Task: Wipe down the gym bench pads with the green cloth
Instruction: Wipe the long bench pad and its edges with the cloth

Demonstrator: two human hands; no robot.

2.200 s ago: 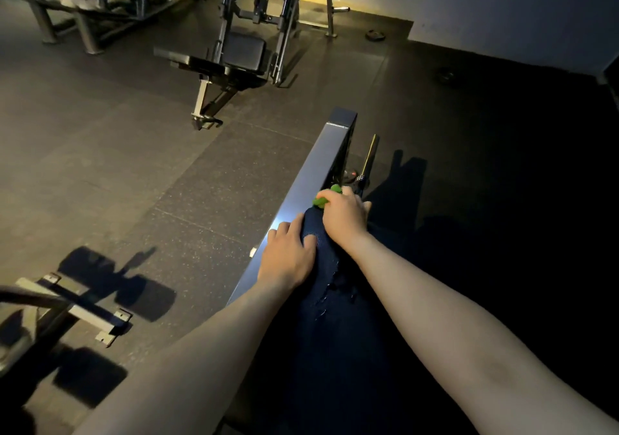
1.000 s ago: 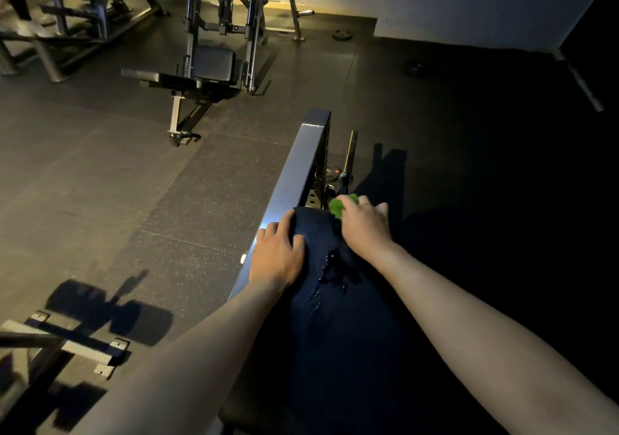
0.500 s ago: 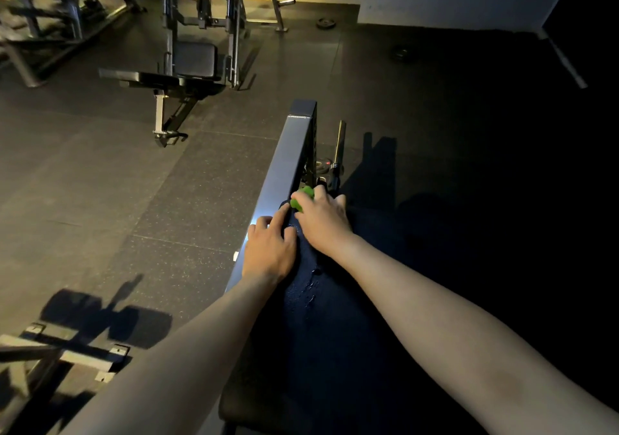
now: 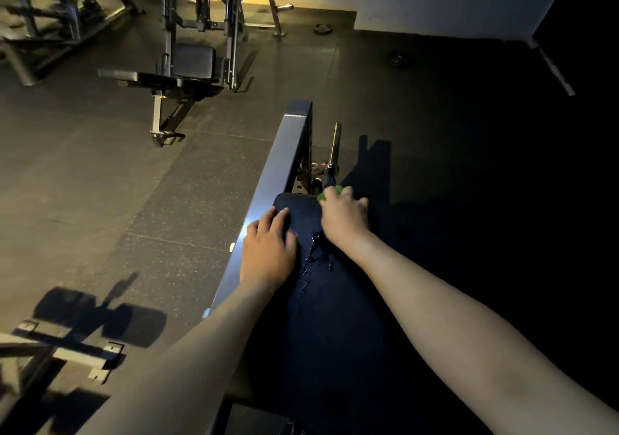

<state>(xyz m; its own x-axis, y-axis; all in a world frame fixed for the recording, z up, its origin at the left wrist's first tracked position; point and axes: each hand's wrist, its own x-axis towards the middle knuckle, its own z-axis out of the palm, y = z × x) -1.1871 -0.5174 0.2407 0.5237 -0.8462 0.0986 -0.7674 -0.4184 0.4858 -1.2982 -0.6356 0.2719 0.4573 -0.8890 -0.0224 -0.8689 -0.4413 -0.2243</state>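
A dark padded bench pad (image 4: 321, 300) runs away from me down the middle of the head view, with wet droplets on its upper part. My right hand (image 4: 343, 220) grips the green cloth (image 4: 330, 193) at the pad's far right corner; only a small green edge shows past the fingers. My left hand (image 4: 268, 247) rests flat on the pad's left edge, fingers spread, beside the grey steel beam (image 4: 278, 173).
The grey beam of the frame runs along the pad's left side. A thin metal bar (image 4: 336, 146) and weight plate lie just beyond the pad. Another bench with rack (image 4: 187, 76) stands at far left. Metal feet (image 4: 77, 357) are at lower left. Right side is dark.
My right hand with the cloth slid from the pad's far left corner across to its far right corner. My left hand stayed on the left edge.
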